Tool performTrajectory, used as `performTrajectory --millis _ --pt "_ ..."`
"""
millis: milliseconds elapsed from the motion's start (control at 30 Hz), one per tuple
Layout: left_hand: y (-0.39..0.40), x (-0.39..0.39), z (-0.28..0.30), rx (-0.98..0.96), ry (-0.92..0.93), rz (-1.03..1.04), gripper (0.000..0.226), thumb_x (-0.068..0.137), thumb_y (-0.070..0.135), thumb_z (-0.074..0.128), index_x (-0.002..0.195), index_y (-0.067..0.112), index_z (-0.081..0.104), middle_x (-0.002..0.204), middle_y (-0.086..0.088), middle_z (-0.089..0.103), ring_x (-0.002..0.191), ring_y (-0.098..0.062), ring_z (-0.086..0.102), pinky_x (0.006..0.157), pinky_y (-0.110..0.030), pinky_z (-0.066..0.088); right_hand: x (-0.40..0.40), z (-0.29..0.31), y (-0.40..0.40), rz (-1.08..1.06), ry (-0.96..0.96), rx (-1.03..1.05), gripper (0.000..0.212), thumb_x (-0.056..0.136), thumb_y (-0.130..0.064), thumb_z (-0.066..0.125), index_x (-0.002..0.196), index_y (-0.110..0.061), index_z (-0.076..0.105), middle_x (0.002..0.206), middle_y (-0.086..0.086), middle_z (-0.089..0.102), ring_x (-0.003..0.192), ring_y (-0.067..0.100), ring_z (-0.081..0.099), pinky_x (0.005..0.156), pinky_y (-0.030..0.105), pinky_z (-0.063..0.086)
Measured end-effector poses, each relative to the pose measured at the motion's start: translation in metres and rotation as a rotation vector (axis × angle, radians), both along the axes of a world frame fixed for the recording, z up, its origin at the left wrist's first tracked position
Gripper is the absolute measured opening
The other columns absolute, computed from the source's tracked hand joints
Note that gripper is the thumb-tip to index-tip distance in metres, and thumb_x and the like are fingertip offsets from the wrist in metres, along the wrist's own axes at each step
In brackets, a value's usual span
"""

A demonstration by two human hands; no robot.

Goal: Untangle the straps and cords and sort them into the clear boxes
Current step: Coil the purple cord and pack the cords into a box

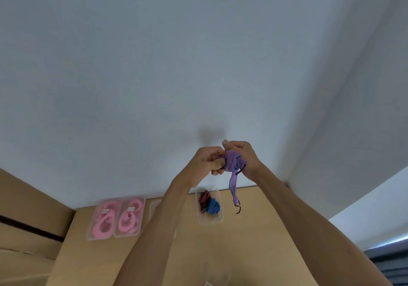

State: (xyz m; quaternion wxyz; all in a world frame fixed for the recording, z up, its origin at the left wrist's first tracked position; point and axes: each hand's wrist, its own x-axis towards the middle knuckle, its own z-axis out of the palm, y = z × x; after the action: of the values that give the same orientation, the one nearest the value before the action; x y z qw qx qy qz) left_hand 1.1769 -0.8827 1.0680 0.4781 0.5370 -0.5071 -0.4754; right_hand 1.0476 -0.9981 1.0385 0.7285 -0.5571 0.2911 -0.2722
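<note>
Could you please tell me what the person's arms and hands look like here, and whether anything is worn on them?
Both forearms are bare as far as the picture shows them: no sleeves are in view. The left hand and the right hand wear no gloves, and no watch, ring or wristband can be made out.

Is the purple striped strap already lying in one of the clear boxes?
No: both the left hand and the right hand hold the purple strap bunched in the air above the table.
</note>
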Motion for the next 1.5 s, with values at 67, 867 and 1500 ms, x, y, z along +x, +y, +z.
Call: performTrajectory --millis 67,867,1500 --pt "-0.006 -0.005 0.0 -0.003 0.066 0.064 0.01 0.089 0.005 0.054 0.089 0.001 0.063 0.064 -0.001 0.058 0.058 -0.015 0.049 0.055 -0.024 0.038 0.008 -0.002 -0.002 -0.013 -0.031 0.106 0.043 0.091 -0.034 0.062 0.053 -0.016 0.063 0.053 0.006 0.052 0.049 0.02 0.053 0.056 0.029 0.044" --pt "-0.025 0.04 -0.028 -0.144 -0.695 0.614 0.018 0.086 0.001 0.059 0.091 0.01 0.073 0.067 -0.002 0.067 0.06 -0.024 0.058 0.054 -0.026 0.043 0.031 0.026 0.009 0.214 0.629 -0.61 0.022 0.084 -0.013 0.063 0.063 -0.006 0.059 0.051 0.0 0.055 0.047 0.012 0.051 0.051 0.028 0.05" --pt "0.014 0.041 -0.016 -0.073 -0.107 0.213 0.019 0.09 -0.006 0.057 0.086 0.006 0.071 0.059 -0.004 0.06 0.054 -0.018 0.046 0.051 -0.025 0.035 0.021 0.029 0.01 0.058 0.184 -0.353 0.019 0.097 -0.013 0.062 0.085 -0.004 0.076 0.08 0.013 0.07 0.076 0.017 0.061 0.068 0.03 0.05"
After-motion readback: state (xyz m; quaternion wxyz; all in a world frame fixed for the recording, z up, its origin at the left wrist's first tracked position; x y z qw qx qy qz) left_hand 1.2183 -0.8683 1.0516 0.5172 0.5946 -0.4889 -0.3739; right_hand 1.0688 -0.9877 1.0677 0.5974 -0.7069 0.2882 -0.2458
